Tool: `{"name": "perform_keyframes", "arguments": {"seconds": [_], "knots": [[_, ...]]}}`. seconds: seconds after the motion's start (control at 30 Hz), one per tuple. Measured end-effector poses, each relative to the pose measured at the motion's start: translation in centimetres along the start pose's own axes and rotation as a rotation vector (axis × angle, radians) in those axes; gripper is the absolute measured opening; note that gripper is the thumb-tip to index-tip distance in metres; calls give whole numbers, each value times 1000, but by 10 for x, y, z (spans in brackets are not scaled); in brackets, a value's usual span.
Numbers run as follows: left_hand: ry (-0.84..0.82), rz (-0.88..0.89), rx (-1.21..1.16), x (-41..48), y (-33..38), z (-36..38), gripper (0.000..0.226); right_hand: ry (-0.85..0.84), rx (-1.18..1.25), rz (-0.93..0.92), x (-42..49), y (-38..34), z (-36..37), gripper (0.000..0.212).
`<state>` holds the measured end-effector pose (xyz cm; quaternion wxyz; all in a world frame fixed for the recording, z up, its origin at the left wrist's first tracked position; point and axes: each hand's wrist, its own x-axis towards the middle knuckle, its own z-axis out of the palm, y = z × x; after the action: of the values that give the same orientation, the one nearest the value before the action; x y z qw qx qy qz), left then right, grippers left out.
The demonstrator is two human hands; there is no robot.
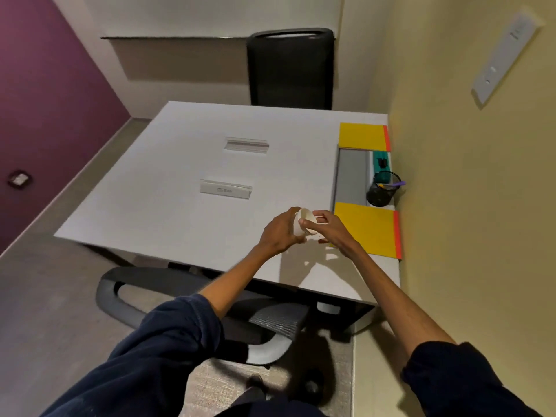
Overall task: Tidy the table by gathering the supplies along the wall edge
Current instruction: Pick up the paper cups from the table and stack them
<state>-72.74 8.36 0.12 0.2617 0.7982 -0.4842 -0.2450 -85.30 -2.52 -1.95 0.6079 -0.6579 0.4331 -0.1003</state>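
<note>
A small white roll of tape (306, 221) is held just above the white table (168, 182) near its front edge. My left hand (281, 233) grips the roll from the left, and my right hand (329, 225) pinches it from the right. Along the wall on the right lie a yellow pad with an orange edge (365, 230), a black mesh pen cup (381, 191) with pens, a grey tray (352, 173), a teal item (381, 161) and a second yellow pad (361, 135).
Two flat cable hatches (246, 145) (225, 190) are set into the table's middle. A black chair (290, 67) stands at the far side and a grey chair (192, 299) is tucked under the near edge. The beige wall (451, 176) bounds the table's right side.
</note>
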Motion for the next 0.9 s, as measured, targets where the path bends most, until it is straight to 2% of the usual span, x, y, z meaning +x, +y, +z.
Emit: {"name": "perform_keyframes", "arguments": {"seconds": [0.2, 0.47, 0.7, 0.9], "knots": [[131, -82, 18, -38, -50, -69, 78, -154, -123, -125, 5, -49, 78, 62], [206, -175, 11, -92, -133, -158, 79, -289, -187, -207, 3, -112, 193, 57], [281, -224, 9, -137, -210, -247, 76, -293, -186, -287, -2, -173, 302, 56], [414, -347, -71, -189, -281, -305, 71, -362, -114, -333, -3, -220, 396, 48]]}}
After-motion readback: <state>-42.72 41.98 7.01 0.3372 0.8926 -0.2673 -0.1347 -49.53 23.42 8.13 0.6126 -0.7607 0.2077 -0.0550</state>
